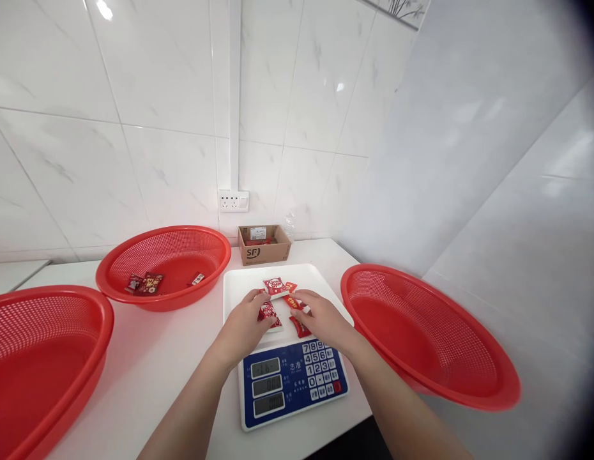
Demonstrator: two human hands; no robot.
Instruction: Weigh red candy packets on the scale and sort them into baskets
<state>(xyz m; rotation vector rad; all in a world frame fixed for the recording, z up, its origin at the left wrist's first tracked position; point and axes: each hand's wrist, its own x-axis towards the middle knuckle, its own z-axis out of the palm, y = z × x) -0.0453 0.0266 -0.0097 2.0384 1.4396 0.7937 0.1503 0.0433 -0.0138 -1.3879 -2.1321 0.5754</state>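
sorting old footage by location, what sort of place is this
Probably a small packing or weighing station: a digital scale holds small red packets, red plastic colanders stand around it, and an SF-marked cardboard box sits by the tiled wall.

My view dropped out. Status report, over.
Left hand at red packet. Right hand at another packet. Both over scale tray. Cardboard box behind, red basket to right.

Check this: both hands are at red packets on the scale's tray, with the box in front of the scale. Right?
No: the head view shows the box behind the scale. Left hand and right hand are at red packets on its tray.
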